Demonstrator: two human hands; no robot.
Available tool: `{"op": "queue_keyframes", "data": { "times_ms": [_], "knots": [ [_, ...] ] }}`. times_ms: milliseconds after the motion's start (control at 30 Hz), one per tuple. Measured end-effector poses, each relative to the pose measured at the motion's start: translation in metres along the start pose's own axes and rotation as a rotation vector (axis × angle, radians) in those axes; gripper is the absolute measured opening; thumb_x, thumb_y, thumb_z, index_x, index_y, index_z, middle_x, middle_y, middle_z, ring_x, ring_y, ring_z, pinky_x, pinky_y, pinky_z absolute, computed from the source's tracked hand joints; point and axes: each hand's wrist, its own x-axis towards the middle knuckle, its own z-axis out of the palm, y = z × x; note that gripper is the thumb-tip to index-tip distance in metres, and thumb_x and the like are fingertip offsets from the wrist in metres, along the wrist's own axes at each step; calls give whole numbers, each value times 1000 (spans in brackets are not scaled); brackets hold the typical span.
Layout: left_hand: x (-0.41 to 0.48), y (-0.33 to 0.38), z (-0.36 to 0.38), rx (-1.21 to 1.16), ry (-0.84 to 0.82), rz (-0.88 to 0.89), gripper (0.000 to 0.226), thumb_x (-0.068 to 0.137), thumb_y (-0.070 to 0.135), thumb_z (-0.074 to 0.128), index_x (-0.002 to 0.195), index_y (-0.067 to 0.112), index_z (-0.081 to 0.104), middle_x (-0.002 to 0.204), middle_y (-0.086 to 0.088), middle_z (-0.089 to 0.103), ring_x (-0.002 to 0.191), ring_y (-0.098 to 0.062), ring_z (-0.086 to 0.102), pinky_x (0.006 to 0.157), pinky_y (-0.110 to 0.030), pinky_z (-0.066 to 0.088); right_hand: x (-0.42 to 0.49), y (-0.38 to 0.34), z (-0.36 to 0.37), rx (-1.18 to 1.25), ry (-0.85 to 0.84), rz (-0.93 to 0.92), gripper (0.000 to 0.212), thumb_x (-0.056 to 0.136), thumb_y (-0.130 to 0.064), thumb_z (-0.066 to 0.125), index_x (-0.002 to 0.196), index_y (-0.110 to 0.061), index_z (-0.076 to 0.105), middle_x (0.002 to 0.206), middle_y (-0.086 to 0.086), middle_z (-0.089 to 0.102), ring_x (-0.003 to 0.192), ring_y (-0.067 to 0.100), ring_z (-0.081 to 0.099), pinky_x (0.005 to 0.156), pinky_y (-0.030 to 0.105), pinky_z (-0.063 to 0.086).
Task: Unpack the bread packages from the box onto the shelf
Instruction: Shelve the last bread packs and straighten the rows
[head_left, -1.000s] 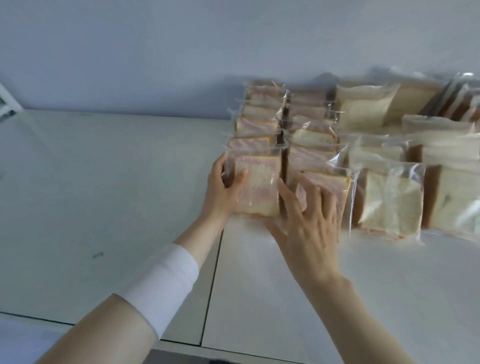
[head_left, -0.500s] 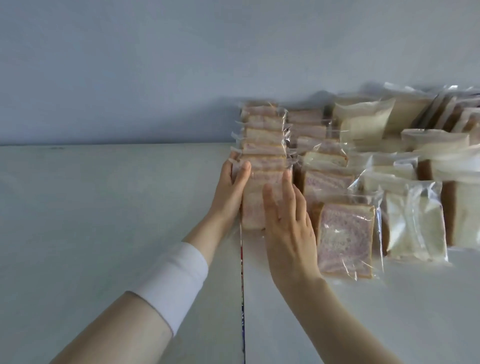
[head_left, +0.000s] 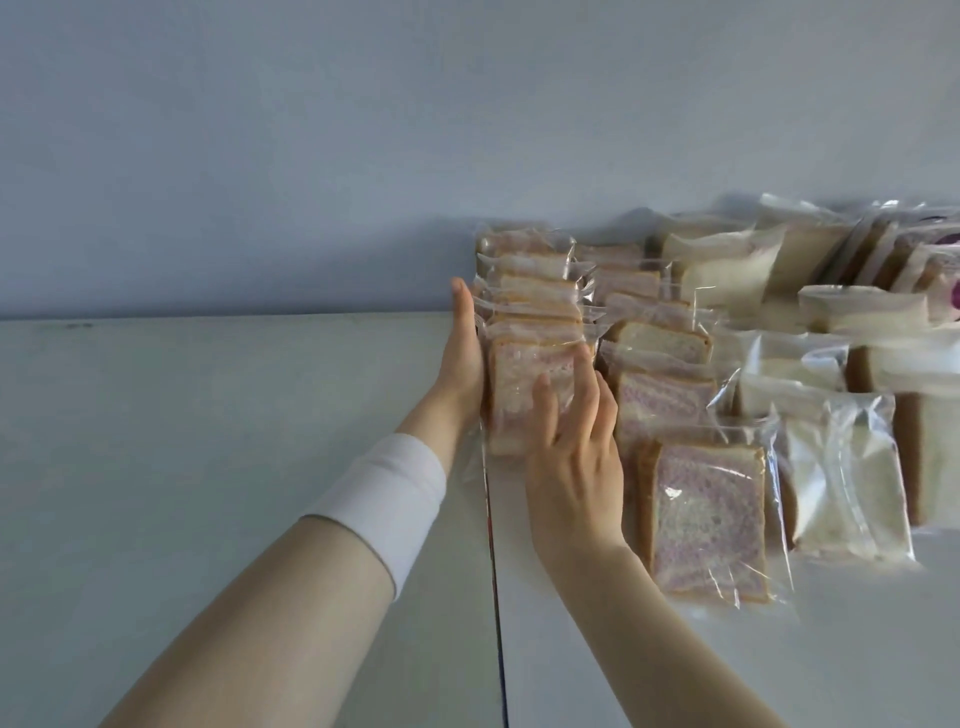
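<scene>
Both hands are flat, fingers straight. The left hand (head_left: 462, 353) has slid farther along the outer side of the pink-swirl bread row (head_left: 530, 291), and the right hand (head_left: 571, 457) now presses its front package (head_left: 517, 376). Between them on the shelf (head_left: 208, 441), the row is likely being squared.

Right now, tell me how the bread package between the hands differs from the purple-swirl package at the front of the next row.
The pink-swirl package has pinkish marbling; the purple-swirl package is purple. The left hand and right hand touch the pink one; neither rests on the purple one, which stands nearer the front of the shelf. Both are clear-wrapped slices heading a row.
</scene>
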Motion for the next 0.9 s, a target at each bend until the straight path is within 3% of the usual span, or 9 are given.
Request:
{"op": "queue_keyframes", "data": {
  "times_ms": [100, 200, 333, 433, 567, 667, 733, 833, 900],
  "knots": [
    [4, -11, 1, -97, 73, 57, 78, 90, 65, 11, 106, 16, 70, 106, -14, 70, 102, -31, 66, 97, -51, 47, 1, 5, 4, 5, 11, -6, 34, 84, 9, 31, 107, 0, 55, 130, 34, 45, 105, 47, 56, 66, 38, 58],
    [4, -18, 4, -99, 150, 98, 78, 84, 69, 32, 136, 12, 43, 134, -23, 50, 126, -40, 47, 107, -61, 32, 2, 8, 7, 10, 30, -23, 33, 84, 6, 31, 109, -1, 51, 133, 30, 35, 107, 47, 55, 65, 38, 56],
    [18, -26, 5, -79, 165, 132, 96, 63, 78, 58, 135, 16, 45, 138, -24, 47, 129, -39, 45, 108, -62, 29, 8, 11, 11, 40, -3, 0, 32, 79, 3, 35, 108, -2, 45, 134, 27, 29, 109, 47, 52, 63, 39, 58],
    [16, -24, 4, -11, 231, 171, 95, 66, 80, 48, 133, 13, 47, 135, -21, 51, 126, -34, 49, 109, -56, 33, 8, 13, 7, 15, -63, -16, 44, 70, 3, 46, 114, 0, 50, 136, 33, 35, 112, 50, 52, 65, 41, 59],
    [7, -25, -1, 124, 275, 300, 100, 68, 84, 41, 132, 8, 48, 137, -19, 50, 129, -30, 46, 112, -51, 32, 2, 18, -24, 155, -112, -101, 53, 75, 8, 40, 127, 3, 50, 140, 33, 36, 126, 49, 41, 74, 40, 56],
    [-17, -20, 7, 363, 522, 470, 72, 86, 63, 27, 131, 11, 47, 140, -6, 46, 132, -19, 41, 114, -31, 29, -19, 52, -61, 333, -173, -183, 81, 63, -4, 80, 135, -5, 43, 146, 25, 32, 132, 42, 36, 97, 42, 44],
    [-42, -14, 12, 631, 617, 787, 49, 94, 49, 32, 127, 15, 44, 134, -4, 45, 129, -20, 42, 110, -27, 31, -38, 86, -84, 355, -167, -146, 88, 59, -16, 85, 135, -14, 43, 144, 21, 35, 129, 39, 39, 102, 50, 41],
    [-65, 0, 29, 1147, 256, 1181, 30, 93, 24, 49, 119, 10, 53, 123, -2, 52, 116, -21, 50, 102, -31, 36, -57, 134, -95, 297, -186, -51, 95, 53, -33, 85, 135, -20, 39, 141, 21, 36, 121, 35, 36, 93, 52, 44],
    [-66, 4, 55, 1486, -63, 1037, 34, 90, 27, 53, 121, 12, 55, 121, -2, 60, 113, -23, 55, 99, -33, 39, -63, 148, -88, 287, -220, -56, 96, 52, -42, 83, 136, -22, 40, 139, 22, 37, 114, 35, 39, 89, 50, 46]
  ]
}}
